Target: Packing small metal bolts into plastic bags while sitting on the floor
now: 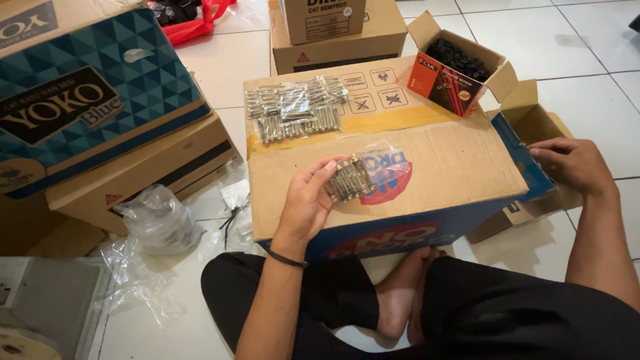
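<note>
Brown corrugated cardboard box (436,159) serves as the work surface, sitting on white floor tiles (561,36) in front of the seated person's crossed legs. Its near and middle top is mostly bare; the far left corner carries a pile of bagged silver bolts (294,108). At the far right corner an open orange carton of black screws (453,71) rests. Another open cardboard box (540,128) butts against the right edge. Stacked cartons crowd the left side, with a blue patterned carton (67,98) on top; loose clear plastic bags (158,221) lie on the tiles by the near left corner.

Left hand (310,199): forearm rises from the near left corner, palm up over the near left part of the box top, fingers curled and pressed around a small clear bag of silver bolts (350,178). The bolts lie side by side in a tight bundle, the plastic bunched loosely to the right of it.

Right hand (571,163): arm extended past the right edge, palm down, fingers bent, resting on the flap of the open cardboard box; whether it pinches the flap cannot be determined.
</note>
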